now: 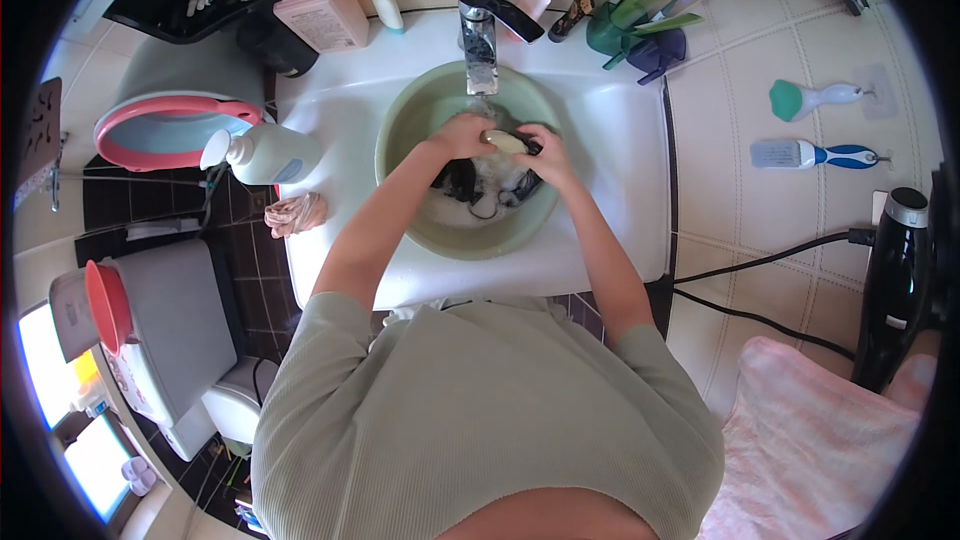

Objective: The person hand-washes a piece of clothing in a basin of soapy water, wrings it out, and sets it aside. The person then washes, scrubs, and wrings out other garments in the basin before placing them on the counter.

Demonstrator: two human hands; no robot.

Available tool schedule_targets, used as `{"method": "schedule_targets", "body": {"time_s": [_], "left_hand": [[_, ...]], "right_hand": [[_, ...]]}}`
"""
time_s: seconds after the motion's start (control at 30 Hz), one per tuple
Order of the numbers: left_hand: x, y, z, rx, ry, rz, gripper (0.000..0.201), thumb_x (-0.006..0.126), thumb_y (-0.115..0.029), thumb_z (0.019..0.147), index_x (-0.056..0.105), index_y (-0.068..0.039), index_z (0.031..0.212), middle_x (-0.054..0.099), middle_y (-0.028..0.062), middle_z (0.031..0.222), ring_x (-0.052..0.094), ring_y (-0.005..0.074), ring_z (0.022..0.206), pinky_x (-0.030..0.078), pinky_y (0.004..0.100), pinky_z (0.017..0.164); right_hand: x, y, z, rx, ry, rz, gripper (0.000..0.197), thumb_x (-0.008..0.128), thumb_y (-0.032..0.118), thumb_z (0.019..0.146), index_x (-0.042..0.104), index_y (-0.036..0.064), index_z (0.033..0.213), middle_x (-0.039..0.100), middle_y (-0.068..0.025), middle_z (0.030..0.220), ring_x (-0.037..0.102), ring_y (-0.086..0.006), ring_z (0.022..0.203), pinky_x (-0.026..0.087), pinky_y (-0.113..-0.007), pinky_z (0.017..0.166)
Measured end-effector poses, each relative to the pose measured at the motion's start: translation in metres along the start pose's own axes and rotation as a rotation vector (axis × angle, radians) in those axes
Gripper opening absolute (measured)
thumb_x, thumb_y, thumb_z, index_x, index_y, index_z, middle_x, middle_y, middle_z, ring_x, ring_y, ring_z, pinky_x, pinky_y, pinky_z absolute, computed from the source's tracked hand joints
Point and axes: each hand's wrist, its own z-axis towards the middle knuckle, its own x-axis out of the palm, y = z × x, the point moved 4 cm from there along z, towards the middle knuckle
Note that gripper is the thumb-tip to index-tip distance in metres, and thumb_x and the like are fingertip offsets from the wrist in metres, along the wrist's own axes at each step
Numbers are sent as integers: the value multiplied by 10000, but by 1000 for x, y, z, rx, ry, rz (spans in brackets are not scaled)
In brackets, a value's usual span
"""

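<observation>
A pale green basin (393,112) stands in the white sink under the tap, with sudsy water and dark wet cloth (461,180) in it. Over the basin, my left hand (464,136) has its fingers curled at one end of a pale yellow oval bar of soap (506,142). Opposite it, my right hand (547,156) is closed around a bunched dark part of the cloth, close to the soap's other end. Foam (490,175) floats below the hands. The fingertips of both hands are partly hidden.
The chrome tap (481,35) rises just beyond my hands. A pump bottle (265,153) and a crumpled brownish cloth (296,214) rest on the sink's left edge. Green holders (610,35) stand at the back right. Brushes (815,154) and a black hair dryer (893,280) hang at right.
</observation>
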Motion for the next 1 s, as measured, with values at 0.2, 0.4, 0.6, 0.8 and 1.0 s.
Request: {"method": "schedule_targets", "body": {"time_s": [0.2, 0.4, 0.6, 0.8, 1.0], "left_hand": [[9, 33, -9, -270, -241, -174, 395, 636, -356, 663, 598, -72, 935, 601, 109, 958, 567, 271, 909, 455, 400, 781], [25, 21, -11, -394, -133, 230, 522, 630, -444, 657, 560, -85, 1029, 599, 120, 959, 561, 282, 930, 462, 370, 788], [41, 24, 1, -347, -329, 290, 346, 519, -326, 780, 543, -57, 996, 611, 133, 877, 561, 283, 916, 479, 392, 724], [35, 25, 7, -407, -483, 181, 272, 513, -288, 791, 601, -40, 863, 620, 129, 763, 591, 281, 734, 492, 359, 634], [41, 26, 9, -500, -629, -973, 384, 616, -364, 744, 621, 13, 818, 600, 87, 652, 553, 159, 596, 439, 311, 595]], "right_hand": [[25, -7, 7, 37, 15, -498, 440, 602, 422, 733, 539, 38, 937, 590, -161, 759, 578, -303, 731, 438, -357, 649], [47, -22, 17, 239, -122, -849, 305, 584, 343, 740, 576, 92, 912, 614, -165, 742, 603, -331, 695, 476, -426, 625], [69, -64, 37, 211, -83, -1004, 255, 516, 289, 782, 581, 62, 879, 620, -152, 717, 611, -320, 666, 483, -432, 621], [50, -49, 30, 265, -169, -750, 270, 484, 298, 800, 579, 51, 851, 606, -185, 822, 584, -351, 751, 461, -436, 673], [36, -9, 6, 94, -422, -394, 320, 537, 341, 786, 579, 44, 898, 605, -189, 813, 567, -368, 784, 449, -435, 669]]}}
